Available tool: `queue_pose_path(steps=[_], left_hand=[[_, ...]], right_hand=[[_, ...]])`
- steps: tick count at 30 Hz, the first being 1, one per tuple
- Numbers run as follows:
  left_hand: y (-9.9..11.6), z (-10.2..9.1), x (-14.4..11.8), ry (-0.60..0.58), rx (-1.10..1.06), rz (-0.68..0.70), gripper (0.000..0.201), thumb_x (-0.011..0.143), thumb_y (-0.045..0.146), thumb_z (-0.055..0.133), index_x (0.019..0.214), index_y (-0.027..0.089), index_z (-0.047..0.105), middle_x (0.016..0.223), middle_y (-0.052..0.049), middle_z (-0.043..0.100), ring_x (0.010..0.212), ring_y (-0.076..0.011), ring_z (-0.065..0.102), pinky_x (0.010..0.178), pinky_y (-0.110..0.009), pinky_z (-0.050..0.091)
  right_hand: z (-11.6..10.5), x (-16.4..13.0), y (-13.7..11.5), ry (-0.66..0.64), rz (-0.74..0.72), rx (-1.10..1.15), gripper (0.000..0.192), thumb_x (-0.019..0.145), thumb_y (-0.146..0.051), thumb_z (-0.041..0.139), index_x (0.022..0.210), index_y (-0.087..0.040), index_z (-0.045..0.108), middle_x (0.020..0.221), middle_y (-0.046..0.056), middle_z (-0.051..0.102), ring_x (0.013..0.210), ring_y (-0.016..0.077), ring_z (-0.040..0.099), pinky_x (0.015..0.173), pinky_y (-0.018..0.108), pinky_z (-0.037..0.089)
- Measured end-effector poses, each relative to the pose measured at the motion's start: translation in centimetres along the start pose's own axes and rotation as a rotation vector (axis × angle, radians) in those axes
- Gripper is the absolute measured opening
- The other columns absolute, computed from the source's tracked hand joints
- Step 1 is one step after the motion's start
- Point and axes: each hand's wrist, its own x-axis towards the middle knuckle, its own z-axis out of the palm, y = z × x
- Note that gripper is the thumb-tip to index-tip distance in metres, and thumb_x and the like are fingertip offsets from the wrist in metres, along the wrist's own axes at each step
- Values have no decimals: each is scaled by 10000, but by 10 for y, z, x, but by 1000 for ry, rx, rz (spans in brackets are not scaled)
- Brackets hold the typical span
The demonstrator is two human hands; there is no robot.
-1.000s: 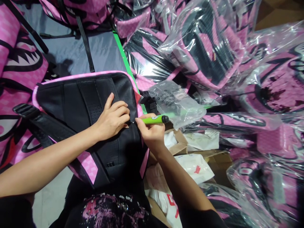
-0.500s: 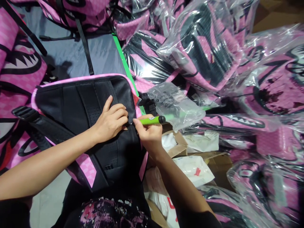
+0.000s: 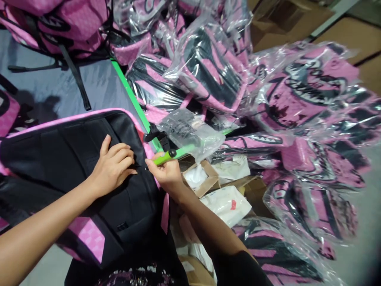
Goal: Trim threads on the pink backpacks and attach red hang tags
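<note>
A backpack (image 3: 74, 151) with black back panel and pink trim lies back side up before me. My left hand (image 3: 114, 165) rests on the panel near its right edge, thumb and index finger pinching the black material, the little finger raised. A lime-green pen (image 3: 162, 158) with a black end is in my right hand (image 3: 166, 172). Its pointed end is toward the backpack's right edge, close to my left fingertips. Whether the tip touches the material, I cannot tell.
Plastic-wrapped pink and black backpacks (image 3: 214, 67) are heaped to the right. A clear plastic bag (image 3: 190, 133) lies by the green table edge (image 3: 127, 87). Below it stands an open carton (image 3: 205, 186) with white packets. More pink bags (image 3: 77, 24) sit at the upper left.
My view has shifted to the right, so everything sits further left. The pen appears more steeply angled. Both hands stay at the backpack's right edge, with the pen still held.
</note>
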Motion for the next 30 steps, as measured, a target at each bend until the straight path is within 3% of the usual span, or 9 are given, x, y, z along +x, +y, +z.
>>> queue_pose_path(steps=[2,4,7,8,10,14,19,23,30], left_hand=[[0,-1,1,-7,5,2,137,891,329,638,864,199,605,953,-41,708,1090,-246,612,1223,-601,123],[-1,-1,2,-12,4,-4,147,900,337,634,873,199,594,957,-41,710,1087,-246,615,1222,-590,122],[-3,3,2,-26,-12,-18,149,910,348,620,898,202,592,975,-42,711,1106,-258,610,1215,-591,121],[-4,4,3,-30,-16,-25,152,910,353,617,904,203,594,982,-43,711,1111,-262,609,1213,-596,121],[-6,7,3,-39,-20,-35,151,907,355,617,906,205,600,990,-45,711,1116,-267,608,1212,-600,120],[-7,10,6,-53,-19,-45,140,904,346,618,898,207,605,980,-47,709,1122,-266,609,1217,-594,114],[-6,8,9,-88,-7,-75,139,902,351,619,905,212,609,1000,-45,712,1132,-262,603,1216,-590,123],[-6,7,11,-94,-11,-71,142,902,354,618,889,213,611,991,-40,719,1118,-260,609,1210,-588,140],[-8,9,10,-79,11,-34,176,894,368,634,913,199,588,986,-59,709,1123,-285,605,1191,-624,153]], right_hand=[[-28,-7,12,140,52,47,298,892,-464,587,764,-194,576,612,-30,483,532,115,455,535,251,393],[-73,-17,36,353,110,31,338,939,-490,486,893,-183,617,653,-15,511,566,133,478,561,259,421],[-145,-27,92,757,164,-277,396,957,-443,342,940,-162,621,859,73,620,813,199,593,767,329,496],[-163,-26,112,781,210,-448,378,935,-394,338,914,-151,626,973,120,639,954,233,600,874,372,484],[-184,-17,146,683,297,-650,341,857,-302,376,982,-129,643,1075,159,648,1053,261,588,948,407,460],[-172,32,184,380,355,-764,348,797,-208,456,1045,-123,685,1094,153,675,1042,240,602,924,338,455],[-142,92,189,139,500,-916,333,885,-256,524,1094,-76,712,1056,229,691,986,286,639,849,345,438],[-141,94,183,36,543,-1006,330,931,-234,493,1088,-67,729,1012,241,712,990,293,658,850,345,430],[-145,73,175,70,539,-1009,350,912,-155,473,1174,-122,703,1097,203,715,1039,266,657,846,305,429]])
